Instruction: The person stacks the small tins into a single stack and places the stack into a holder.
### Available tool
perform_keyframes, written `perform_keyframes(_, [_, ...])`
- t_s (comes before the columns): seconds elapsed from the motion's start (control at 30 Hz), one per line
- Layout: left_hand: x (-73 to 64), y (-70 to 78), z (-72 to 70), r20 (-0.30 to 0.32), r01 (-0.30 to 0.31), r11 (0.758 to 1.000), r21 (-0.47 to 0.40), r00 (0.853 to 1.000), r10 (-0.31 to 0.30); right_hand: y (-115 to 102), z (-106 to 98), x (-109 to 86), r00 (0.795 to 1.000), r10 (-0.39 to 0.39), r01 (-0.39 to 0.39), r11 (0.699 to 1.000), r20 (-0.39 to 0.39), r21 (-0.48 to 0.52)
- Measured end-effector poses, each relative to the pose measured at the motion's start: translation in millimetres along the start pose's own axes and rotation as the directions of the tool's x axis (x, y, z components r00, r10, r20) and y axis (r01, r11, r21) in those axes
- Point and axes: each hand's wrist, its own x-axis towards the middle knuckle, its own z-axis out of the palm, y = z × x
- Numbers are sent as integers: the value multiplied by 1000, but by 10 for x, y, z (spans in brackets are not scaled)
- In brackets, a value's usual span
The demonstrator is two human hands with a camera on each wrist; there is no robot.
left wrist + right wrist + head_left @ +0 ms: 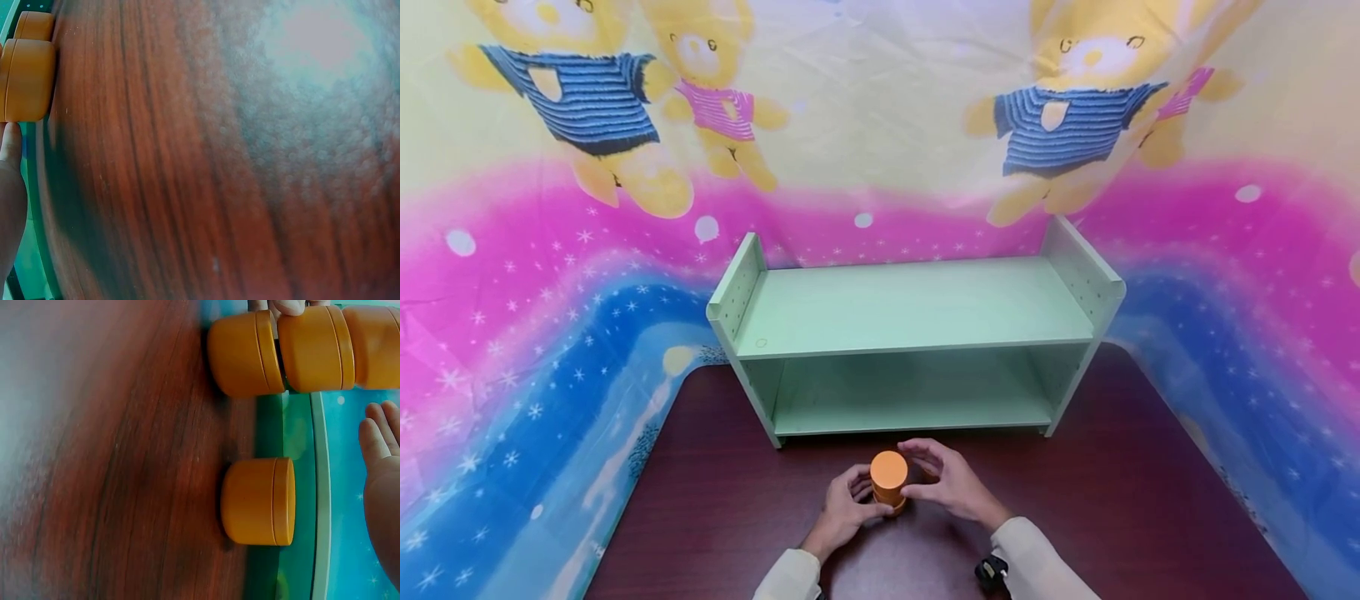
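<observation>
The orange stack (889, 472), upright along its long axis, is gripped by the nearer left hand (841, 515); its top is flanked on the right by the right hand (955, 485), fingers loosely parted (thumb contact cannot be told).

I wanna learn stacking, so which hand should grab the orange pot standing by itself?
Probably the right hand: it looks open and free, and the lone pot stands to the right of the stack. The left hand is busy holding the stack.
</observation>
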Motion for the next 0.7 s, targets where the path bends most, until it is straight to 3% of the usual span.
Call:
perform_keyframes(0.13, [-8, 29, 7, -3, 10, 1000, -11, 1000, -10, -9, -34, -22, 1000, -2, 2, 999, -12, -38])
perform_keyframes(0.3, [-49, 188, 18, 11, -17, 1000, -16, 1000, 18, -19, -76, -44, 999, 12, -14, 997, -30, -72])
perform_keyframes(0.5, [-90, 315, 31, 6, -2, 1000, -9, 1000, 2, 1, -131, -78, 999, 22, -25, 997, -43, -71])
perform_keyframes(0.6, [-82, 296, 28, 6, -12, 1000, -10, 1000, 12, 19, -162, -96, 999, 22, -26, 998, -49, -66])
perform_keyframes(0.7, [-54, 182, 19, 3, -14, 1000, -12, 1000, 14, 35, -187, -114, 998, 29, -34, 996, -61, -82])
